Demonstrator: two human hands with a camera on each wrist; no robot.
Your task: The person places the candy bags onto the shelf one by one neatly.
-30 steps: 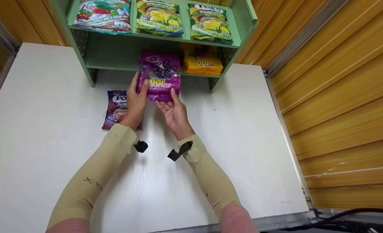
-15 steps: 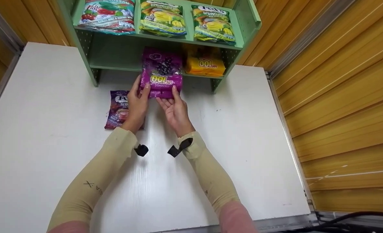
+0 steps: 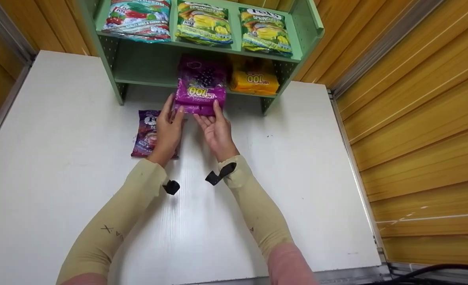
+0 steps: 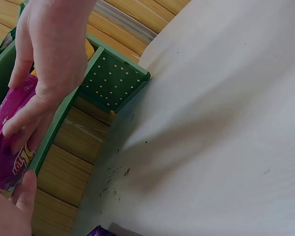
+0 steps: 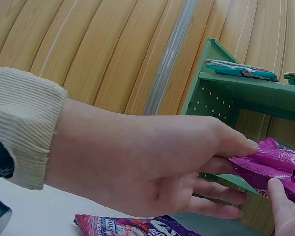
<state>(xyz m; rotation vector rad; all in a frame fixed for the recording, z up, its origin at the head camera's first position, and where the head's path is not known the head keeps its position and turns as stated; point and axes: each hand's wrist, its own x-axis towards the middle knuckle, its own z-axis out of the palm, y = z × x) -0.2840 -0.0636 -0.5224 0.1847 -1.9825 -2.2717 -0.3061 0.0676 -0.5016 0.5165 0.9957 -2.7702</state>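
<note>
A purple grape candy bag (image 3: 201,93) leans into the lower level of the green shelf (image 3: 144,65), its near edge hanging out past the shelf board. My left hand (image 3: 168,132) grips its lower left corner, thumb on top. At the lower right corner my right hand (image 3: 218,134) pinches the bag, thumb above and fingers beneath. The left wrist view has the bag (image 4: 2,160) at its left edge, between both hands. In the right wrist view, the left hand (image 5: 187,172) holds the bag's edge. A dark purple candy bag (image 3: 143,136) lies flat on the table, partly covered by the left hand.
On the upper level lie a teal candy bag (image 3: 139,19) and two yellow-green bags, one in the middle (image 3: 204,23) and one on the right (image 3: 266,31). An orange-yellow candy bag (image 3: 254,82) sits at the lower right. Wood-panelled walls (image 3: 415,118) enclose the white table (image 3: 317,178).
Both hands have pushed the purple grape candy bag a little deeper into the lower level. The shelf and table have shifted slightly right in the head view.
</note>
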